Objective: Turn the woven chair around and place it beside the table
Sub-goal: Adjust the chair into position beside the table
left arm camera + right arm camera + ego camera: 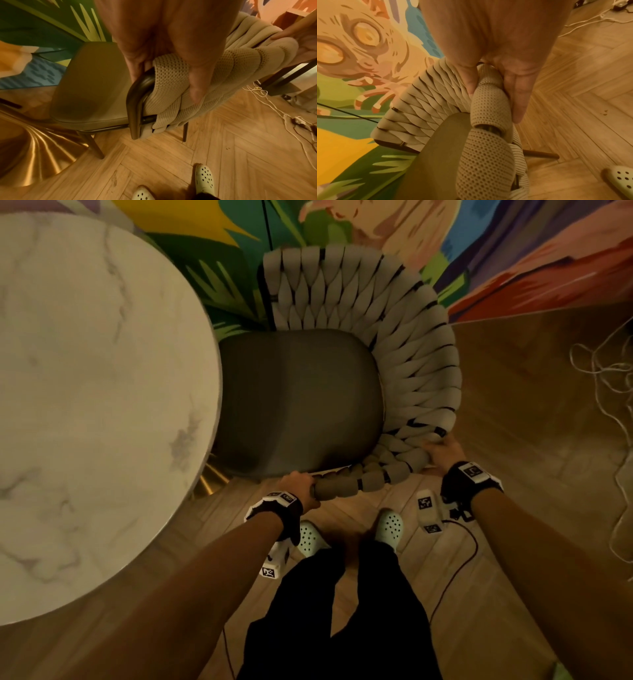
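The woven chair point(404, 378) has a beige braided back and a grey padded seat point(298, 402). It stands right beside the round white marble table point(96, 392), its seat tucked against the table's edge. My left hand point(301, 486) grips the near end of the woven rim, fingers and thumb curled round the padded band point(171, 75). My right hand point(442, 451) grips the rim further right, thumb on the inner side and fingers on the outer side of the woven band point(489, 102). The chair's dark legs point(185, 132) reach the floor.
A colourful mural wall point(513, 251) stands close behind the chair. The table's brass pedestal point(34, 154) flares out by the chair's left legs. Loose white cables point(609, 392) lie on the herringbone wood floor at the right. My feet in pale clogs point(388, 523) stand just behind the chair.
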`<state>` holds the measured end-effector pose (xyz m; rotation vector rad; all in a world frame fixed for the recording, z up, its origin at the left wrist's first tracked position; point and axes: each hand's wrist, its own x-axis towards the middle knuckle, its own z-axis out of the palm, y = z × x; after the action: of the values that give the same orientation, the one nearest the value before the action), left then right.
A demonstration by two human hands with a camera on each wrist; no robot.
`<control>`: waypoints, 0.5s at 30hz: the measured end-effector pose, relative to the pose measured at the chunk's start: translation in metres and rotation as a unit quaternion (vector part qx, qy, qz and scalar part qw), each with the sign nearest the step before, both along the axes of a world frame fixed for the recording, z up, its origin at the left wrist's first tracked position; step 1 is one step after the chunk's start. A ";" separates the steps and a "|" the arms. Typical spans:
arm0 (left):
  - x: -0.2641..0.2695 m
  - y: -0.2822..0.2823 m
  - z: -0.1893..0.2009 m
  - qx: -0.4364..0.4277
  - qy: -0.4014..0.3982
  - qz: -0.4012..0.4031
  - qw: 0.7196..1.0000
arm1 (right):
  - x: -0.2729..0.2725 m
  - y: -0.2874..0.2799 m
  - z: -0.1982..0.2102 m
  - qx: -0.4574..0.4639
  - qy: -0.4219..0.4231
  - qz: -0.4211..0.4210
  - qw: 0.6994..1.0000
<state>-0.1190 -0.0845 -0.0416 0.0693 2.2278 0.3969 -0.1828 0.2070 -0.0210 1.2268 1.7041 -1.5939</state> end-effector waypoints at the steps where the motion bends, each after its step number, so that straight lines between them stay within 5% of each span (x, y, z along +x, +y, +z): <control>1: 0.003 -0.001 0.000 0.000 0.000 -0.001 1.000 | 0.002 -0.001 0.000 -0.006 -0.003 -0.002 1.000; 15: 0.014 -0.021 -0.004 -0.002 0.015 0.015 1.000 | 0.007 -0.018 -0.005 0.034 0.025 0.070 0.997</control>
<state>-0.1050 -0.1054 -0.0453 0.0404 2.2624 0.4099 -0.1758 0.1888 -0.0263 1.0823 1.8471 -1.5051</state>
